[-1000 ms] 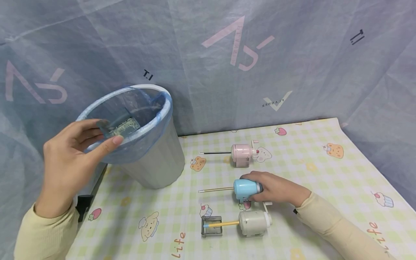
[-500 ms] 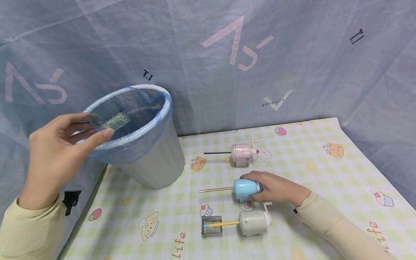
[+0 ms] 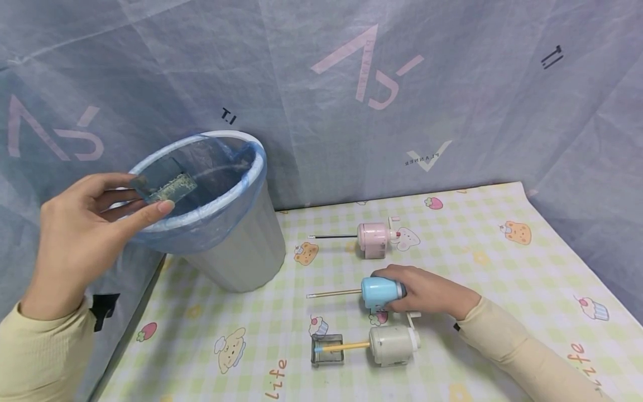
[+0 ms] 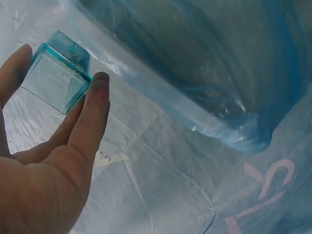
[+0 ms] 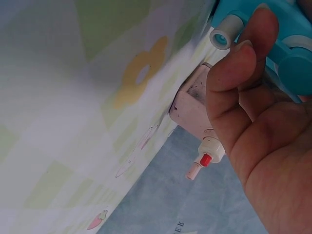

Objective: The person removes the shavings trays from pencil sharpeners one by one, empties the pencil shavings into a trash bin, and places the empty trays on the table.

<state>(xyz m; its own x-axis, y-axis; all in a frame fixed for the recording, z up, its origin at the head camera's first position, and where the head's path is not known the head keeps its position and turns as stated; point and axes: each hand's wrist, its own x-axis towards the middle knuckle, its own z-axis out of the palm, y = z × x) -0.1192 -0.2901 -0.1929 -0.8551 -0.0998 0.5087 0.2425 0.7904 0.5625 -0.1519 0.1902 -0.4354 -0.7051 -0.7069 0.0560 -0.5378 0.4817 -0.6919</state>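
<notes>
Left hand point(image 3: 75, 234) raised at left, pinching a small clear teal plastic drawer tray point(image 3: 163, 186) between thumb and straight-ish fingers; fingers only lightly bent, tray clamped at its edges, not wrapped. In the left wrist view the same tray point(image 4: 58, 78) sits between thumb tip and a fingertip point(image 4: 97, 87), open side tilted, pale shavings residue along its rim. Tray is held over the mouth of a white round plastic waste bin point(image 3: 236, 251) lined with a blue translucent bag point(image 3: 221, 167); bin is tilted toward the person, standing at the back left of the table; whether the hand touches the bin rim cannot be told. Right hand point(image 3: 427, 290) rests low on the table, fingers curled round the rear of a light blue plastic crank pencil sharpener point(image 3: 379, 291), gripping it and holding it down on a green-and-cream checked cartoon tablecloth point(image 3: 502, 268). A thin pencil point(image 3: 334, 292) sticks out of that sharpener's front to the left. Right wrist view shows fingers point(image 5: 234, 83) bent over the blue body, close up. Behind it, apart, a pink plastic crank sharpener point(image 3: 374, 239) with a dark pencil point(image 3: 334, 236) inserted. In front, just beside the right wrist, a white plastic crank sharpener point(image 3: 394, 345) with a yellow pencil point(image 3: 344, 346) in it; that pencil's end lies over a second clear drawer tray point(image 3: 327, 350) on the cloth. Grey-blue fabric backdrop point(image 3: 351, 84) with pink lettering behind everything.
</notes>
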